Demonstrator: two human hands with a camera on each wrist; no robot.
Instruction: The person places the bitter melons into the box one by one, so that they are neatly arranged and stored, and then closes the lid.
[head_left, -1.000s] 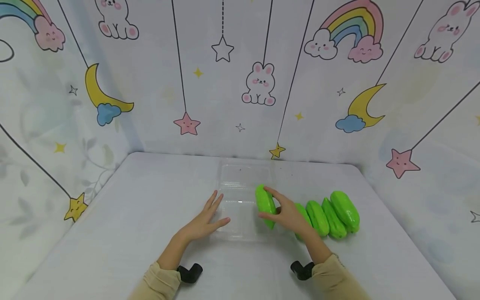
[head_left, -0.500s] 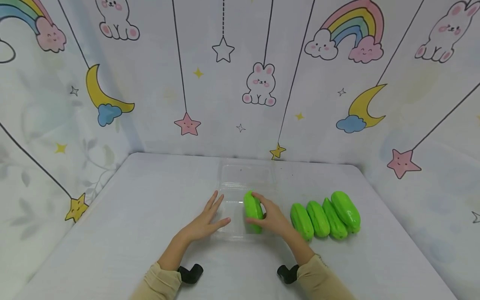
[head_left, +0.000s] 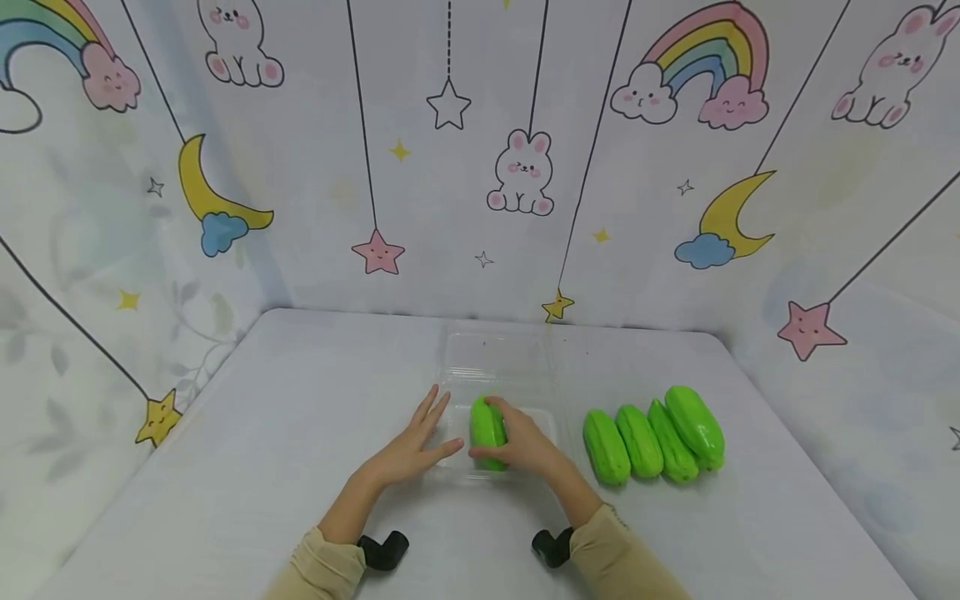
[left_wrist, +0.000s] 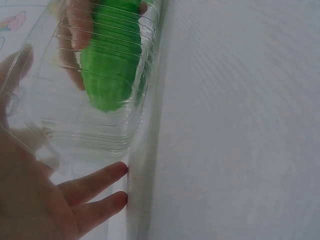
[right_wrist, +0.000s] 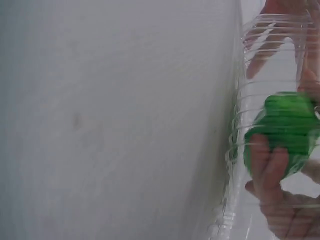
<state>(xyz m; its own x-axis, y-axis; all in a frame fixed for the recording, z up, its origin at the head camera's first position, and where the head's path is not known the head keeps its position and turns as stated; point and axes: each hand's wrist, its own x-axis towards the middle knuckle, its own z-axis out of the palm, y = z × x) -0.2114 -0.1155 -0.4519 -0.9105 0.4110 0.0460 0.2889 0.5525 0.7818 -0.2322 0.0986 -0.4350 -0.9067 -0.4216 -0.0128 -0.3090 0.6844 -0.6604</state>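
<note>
My right hand grips a glossy, bright green, ribbed, oblong vegetable between thumb and fingers. It is inside the base of a clear plastic clamshell box, toward the left side. Through the clear wall in the left wrist view, the green vegetable shows with fingers around it. My left hand is at the box's left edge with fingers spread and straight, holding nothing. In the right wrist view, right-hand fingers lie against the vegetable behind the box wall. Whether it touches the box floor, I cannot tell.
Several similar green vegetables lie side by side in a row on the white table, right of the box. The box's clear lid lies folded back behind its base. A cartoon-printed cloth hangs behind the table.
My right hand has carried the green vegetable leftward and lower, from the box's right side into its base. My left hand has stayed at the box's left edge.
</note>
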